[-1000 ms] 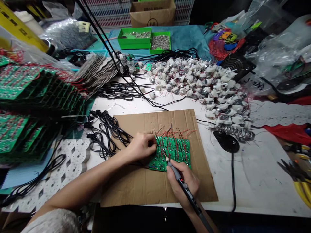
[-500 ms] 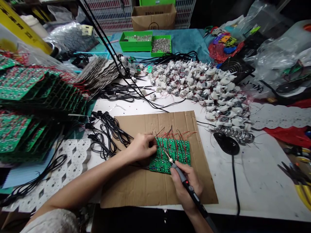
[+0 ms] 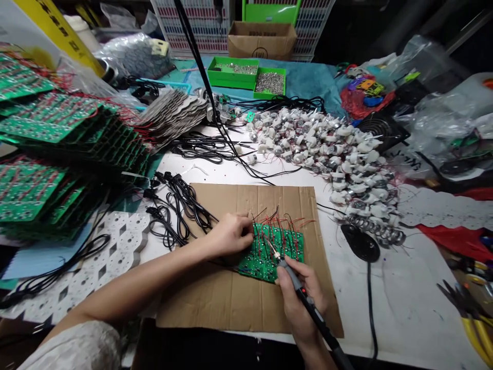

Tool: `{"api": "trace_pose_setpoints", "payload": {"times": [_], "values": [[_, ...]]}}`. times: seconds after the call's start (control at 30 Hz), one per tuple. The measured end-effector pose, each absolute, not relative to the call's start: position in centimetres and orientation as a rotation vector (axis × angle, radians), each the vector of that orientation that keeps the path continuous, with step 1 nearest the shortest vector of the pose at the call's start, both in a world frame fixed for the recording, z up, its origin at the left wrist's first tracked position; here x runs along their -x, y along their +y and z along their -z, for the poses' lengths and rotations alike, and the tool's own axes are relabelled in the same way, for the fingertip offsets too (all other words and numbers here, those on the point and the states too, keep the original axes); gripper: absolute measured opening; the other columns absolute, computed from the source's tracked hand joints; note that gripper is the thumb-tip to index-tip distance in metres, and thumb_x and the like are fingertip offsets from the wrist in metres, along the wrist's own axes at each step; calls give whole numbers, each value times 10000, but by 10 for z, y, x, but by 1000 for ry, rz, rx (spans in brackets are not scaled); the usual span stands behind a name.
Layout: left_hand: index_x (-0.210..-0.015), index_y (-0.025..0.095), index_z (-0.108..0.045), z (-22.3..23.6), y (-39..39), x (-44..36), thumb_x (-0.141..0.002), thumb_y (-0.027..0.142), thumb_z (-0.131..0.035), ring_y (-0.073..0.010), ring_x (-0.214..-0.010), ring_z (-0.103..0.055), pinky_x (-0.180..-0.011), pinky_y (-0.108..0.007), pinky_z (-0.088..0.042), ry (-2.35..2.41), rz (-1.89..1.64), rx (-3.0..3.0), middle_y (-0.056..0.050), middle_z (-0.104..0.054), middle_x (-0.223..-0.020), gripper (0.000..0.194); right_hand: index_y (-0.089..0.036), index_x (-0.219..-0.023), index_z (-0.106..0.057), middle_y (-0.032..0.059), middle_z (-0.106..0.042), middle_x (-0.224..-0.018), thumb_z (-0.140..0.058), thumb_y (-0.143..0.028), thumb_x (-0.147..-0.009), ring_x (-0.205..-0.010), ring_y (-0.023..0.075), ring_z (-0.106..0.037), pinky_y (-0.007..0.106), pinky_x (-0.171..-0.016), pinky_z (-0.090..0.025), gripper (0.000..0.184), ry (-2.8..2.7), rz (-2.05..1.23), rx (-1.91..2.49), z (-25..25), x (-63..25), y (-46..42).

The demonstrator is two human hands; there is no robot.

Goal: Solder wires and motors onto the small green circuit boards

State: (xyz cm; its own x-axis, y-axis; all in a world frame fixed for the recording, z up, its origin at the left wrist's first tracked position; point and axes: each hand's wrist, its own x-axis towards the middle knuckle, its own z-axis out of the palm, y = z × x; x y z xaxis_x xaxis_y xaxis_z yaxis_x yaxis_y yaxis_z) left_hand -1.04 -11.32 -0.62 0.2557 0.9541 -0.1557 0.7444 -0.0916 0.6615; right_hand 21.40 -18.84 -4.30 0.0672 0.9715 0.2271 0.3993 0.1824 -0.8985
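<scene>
A green circuit board with red and black wires lies on a cardboard sheet. My right hand grips a soldering iron, its tip over the upper middle of the board; whether the tip touches cannot be made out. At the board's left edge my left hand is closed, thumb and fingers pinched together. What sits between those fingertips is hidden, though thin wires show close by. Black cables lie just behind my left wrist on the cardboard's left side.
Stacked green boards rise at the left. Small white-capped motors form a heap behind the cardboard. Green trays of metal parts stand at the back. A coiled iron stand and yellow-handled pliers lie on the right.
The whole view has shifted, so the scene sits a little further right and lower. Both hands keep nearly the same place over the board, the soldering iron still in my right hand.
</scene>
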Motion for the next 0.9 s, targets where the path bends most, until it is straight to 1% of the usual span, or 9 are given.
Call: {"api": "trace_pose_setpoints", "payload": {"times": [0.23, 0.37, 0.57, 0.7, 0.9], "values": [[-732, 143, -704, 6, -106, 12, -782, 122, -635, -127, -656, -572, -632, -238, -394, 1534, -368, -1862, -30, -676, -762, 88, -198, -1044, -763, 46, -766, -867, -718, -438, -979, -624, 170, -708, 261, -611, -600, 253, -1565, -730, 1344, 41, -209, -182], [-733, 141, -716, 6, -102, 13, -767, 134, -643, -126, -640, -569, -619, -241, -393, 1538, -334, -1839, -28, -682, -739, 80, -203, -1037, -762, 45, -773, -865, -709, -407, -982, -611, 164, -704, 267, -645, -626, 218, -1606, -744, 1305, 38, -207, -180], [-718, 143, -716, 5, -100, 13, -757, 141, -641, -123, -629, -581, -618, -239, -407, 1551, -337, -1791, -21, -684, -716, 84, -201, -1073, -764, 63, -785, -918, -708, -390, -981, -693, 188, -735, 299, -731, -649, 218, -1635, -738, 1325, 41, -206, -180], [-712, 141, -713, 5, -99, 12, -754, 133, -644, -125, -636, -589, -623, -237, -410, 1555, -331, -1776, -23, -687, -717, 81, -201, -1073, -761, 62, -784, -925, -711, -377, -980, -705, 189, -741, 292, -725, -646, 205, -1616, -744, 1336, 42, -206, -181], [-714, 141, -719, 2, -95, 10, -751, 127, -647, -122, -631, -565, -624, -240, -390, 1558, -303, -1817, -22, -685, -723, 82, -205, -1061, -768, 54, -785, -901, -711, -377, -977, -665, 181, -734, 271, -677, -632, 200, -1618, -730, 1349, 40, -208, -181]]}}
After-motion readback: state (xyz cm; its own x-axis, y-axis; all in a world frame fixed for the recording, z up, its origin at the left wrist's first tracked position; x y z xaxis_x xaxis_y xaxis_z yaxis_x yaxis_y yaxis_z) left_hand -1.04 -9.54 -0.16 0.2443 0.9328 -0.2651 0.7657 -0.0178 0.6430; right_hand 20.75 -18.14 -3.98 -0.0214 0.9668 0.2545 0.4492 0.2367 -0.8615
